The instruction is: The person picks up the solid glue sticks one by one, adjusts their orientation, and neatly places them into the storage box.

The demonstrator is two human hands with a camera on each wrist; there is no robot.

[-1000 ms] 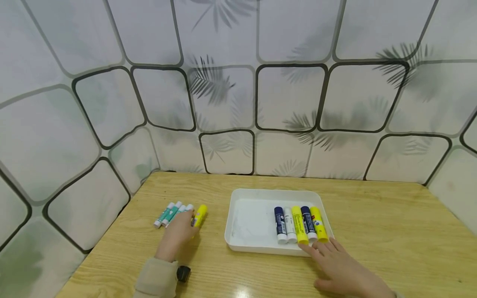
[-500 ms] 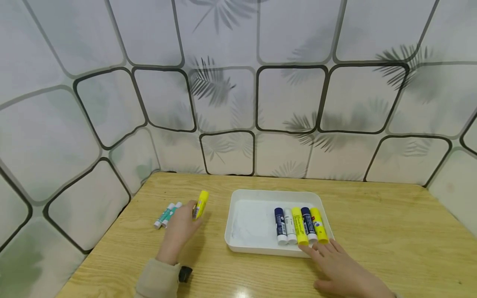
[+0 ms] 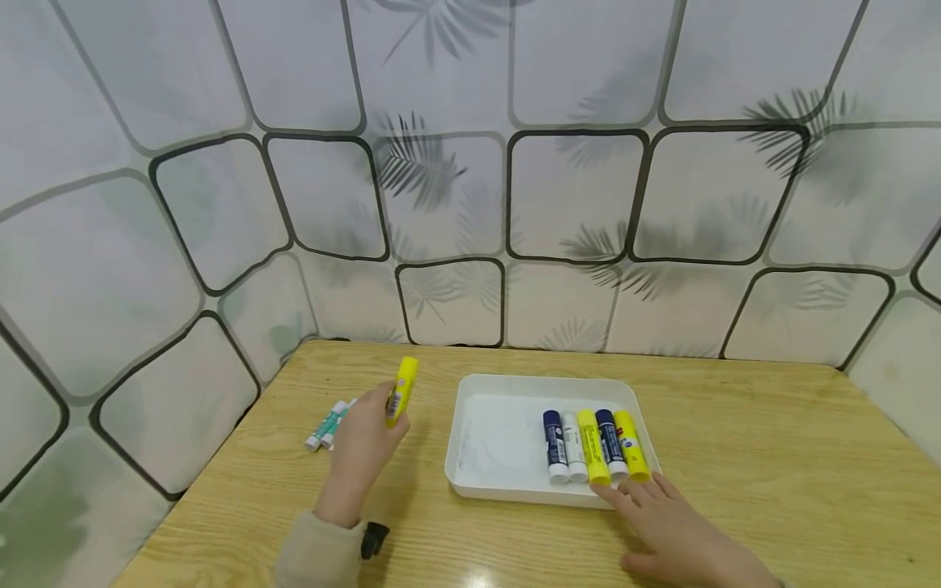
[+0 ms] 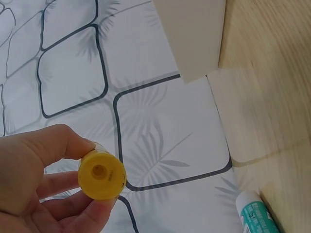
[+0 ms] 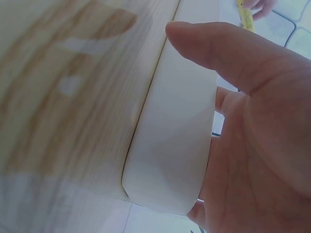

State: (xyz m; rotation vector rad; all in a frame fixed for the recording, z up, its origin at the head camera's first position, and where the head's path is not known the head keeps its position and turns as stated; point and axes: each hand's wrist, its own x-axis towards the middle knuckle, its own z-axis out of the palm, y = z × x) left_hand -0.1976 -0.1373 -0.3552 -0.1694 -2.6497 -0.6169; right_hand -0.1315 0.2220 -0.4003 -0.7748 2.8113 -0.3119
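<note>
Raised over the left of the table, my left hand (image 3: 363,449) pinches a yellow glue stick (image 3: 402,390) between thumb and fingers. The left wrist view shows its round yellow end (image 4: 102,174) facing the camera. Beside that hand lie small green-and-white glue sticks (image 3: 325,426), partly hidden behind it. My right hand (image 3: 680,531) rests with its fingers extended at the front right rim of a white tray (image 3: 492,445). A row of glue sticks lies in the tray's right half: dark blue (image 3: 555,447), white (image 3: 573,447), yellow (image 3: 593,447), dark blue (image 3: 611,445) and yellow (image 3: 631,446).
The wooden table (image 3: 772,457) backs onto a patterned fabric wall (image 3: 456,196), which also stands along the left side. Bare tray floor shows left of the row. A dark wrist device (image 3: 373,539) sits at my left sleeve (image 3: 319,551).
My left hand has lifted the yellow glue stick off the table, moving up and slightly right, away from the green-and-white ones. The right hand and tray stay in place.
</note>
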